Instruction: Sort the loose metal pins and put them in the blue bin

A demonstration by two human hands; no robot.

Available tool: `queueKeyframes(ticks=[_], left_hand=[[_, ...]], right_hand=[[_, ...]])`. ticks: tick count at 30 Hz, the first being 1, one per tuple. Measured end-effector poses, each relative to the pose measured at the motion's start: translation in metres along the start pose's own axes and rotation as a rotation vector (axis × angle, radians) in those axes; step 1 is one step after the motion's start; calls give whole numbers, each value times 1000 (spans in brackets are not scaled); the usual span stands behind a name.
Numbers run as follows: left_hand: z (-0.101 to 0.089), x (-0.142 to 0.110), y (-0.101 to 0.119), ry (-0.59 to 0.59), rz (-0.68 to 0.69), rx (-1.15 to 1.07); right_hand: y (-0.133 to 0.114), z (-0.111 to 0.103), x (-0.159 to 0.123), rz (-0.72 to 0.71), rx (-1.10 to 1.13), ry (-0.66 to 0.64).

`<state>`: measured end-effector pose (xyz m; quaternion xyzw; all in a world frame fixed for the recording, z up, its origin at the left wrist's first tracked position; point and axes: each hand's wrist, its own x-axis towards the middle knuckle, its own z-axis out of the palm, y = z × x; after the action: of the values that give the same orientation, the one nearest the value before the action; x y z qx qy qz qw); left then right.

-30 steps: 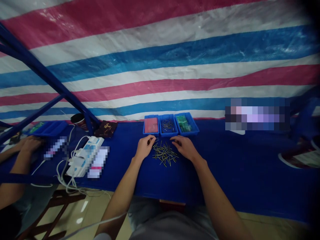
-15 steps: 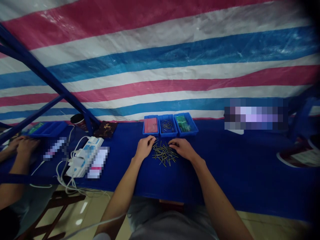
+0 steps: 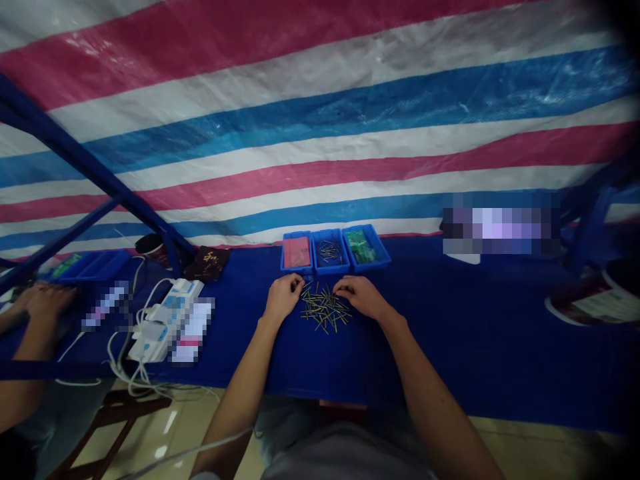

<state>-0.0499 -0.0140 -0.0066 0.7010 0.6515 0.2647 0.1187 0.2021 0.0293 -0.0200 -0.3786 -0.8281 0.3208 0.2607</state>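
The person's left hand (image 3: 283, 297) and right hand (image 3: 361, 297) rest on the blue-covered tabletop (image 3: 450, 347), one on each side of a loose pile of thin metal pins (image 3: 325, 308), with the fingers of both curled inward at the pile's edge. Neither grip is spread wide, but the view is too small to show whether either one pinches a pin. The pile lies flat on the tabletop, centred between the 2 hands, and its pins have no shared direction: their long axes cross at every angle, pointing all ways. Just beyond the pile, 3 blue plastic trays stand side by side. The left tray (image 3: 295, 270) holds a flat pink sheet (image 3: 297, 253), the middle tray (image 3: 327, 272) a small bunch of pins (image 3: 329, 251), and the right tray (image 3: 367, 265) green circuit boards (image 3: 360, 246). Well to the left sit a white power strip (image 3: 170, 310) with its cables and a co-worker's hand (image 3: 47, 301) near a fourth blue tray (image 3: 90, 265). A striped tarpaulin (image 3: 320, 133) hangs behind a blue metal frame (image 3: 85, 167).
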Motion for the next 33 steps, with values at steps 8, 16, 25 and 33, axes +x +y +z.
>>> queueKeyframes(ticks=[8, 16, 25, 33], left_hand=[[1, 0, 1, -9, 2, 27], [0, -5, 16, -36, 6, 113], [-4, -9, 20, -23, 56, -64], [2, -13, 26, -2, 289, -241]], right_hand=[[-4, -4, 0, -28, 134, 28], [-16, 3, 4, -41, 136, 286], [-32, 19, 0, -95, -80, 314], [-45, 22, -2, -169, -123, 275]])
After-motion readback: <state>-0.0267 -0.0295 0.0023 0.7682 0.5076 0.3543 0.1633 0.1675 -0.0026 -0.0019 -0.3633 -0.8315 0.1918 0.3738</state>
